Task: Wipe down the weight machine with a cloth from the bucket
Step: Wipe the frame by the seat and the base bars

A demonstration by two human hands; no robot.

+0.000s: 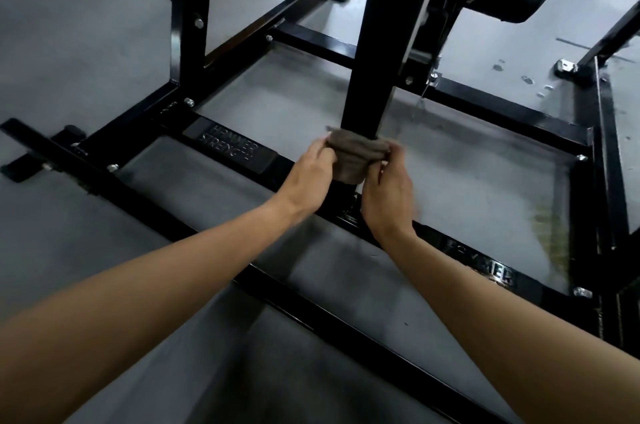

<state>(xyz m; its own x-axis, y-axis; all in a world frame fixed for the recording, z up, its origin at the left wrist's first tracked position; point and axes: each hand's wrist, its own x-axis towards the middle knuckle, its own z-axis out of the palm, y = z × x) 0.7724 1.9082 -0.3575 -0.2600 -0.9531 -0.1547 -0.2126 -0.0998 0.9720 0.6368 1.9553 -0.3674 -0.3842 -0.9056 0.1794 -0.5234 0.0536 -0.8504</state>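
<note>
Both hands seen bare: left hand (pixel 313 167), right hand (pixel 388 201). Shown uncovered as far as frame edge: left forearm (pixel 138 285) at lower left, right forearm (pixel 502 302) at lower right.

I hold both arms stretched forward, my left hand (pixel 312 165) and right hand (pixel 388 190) pinching the cloth (pixel 355 156) between them.

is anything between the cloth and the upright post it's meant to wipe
Nothing visible does. The cloth lies wrapped against the black upright post near its base, the left hand and right hand gripping its two ends.
</note>
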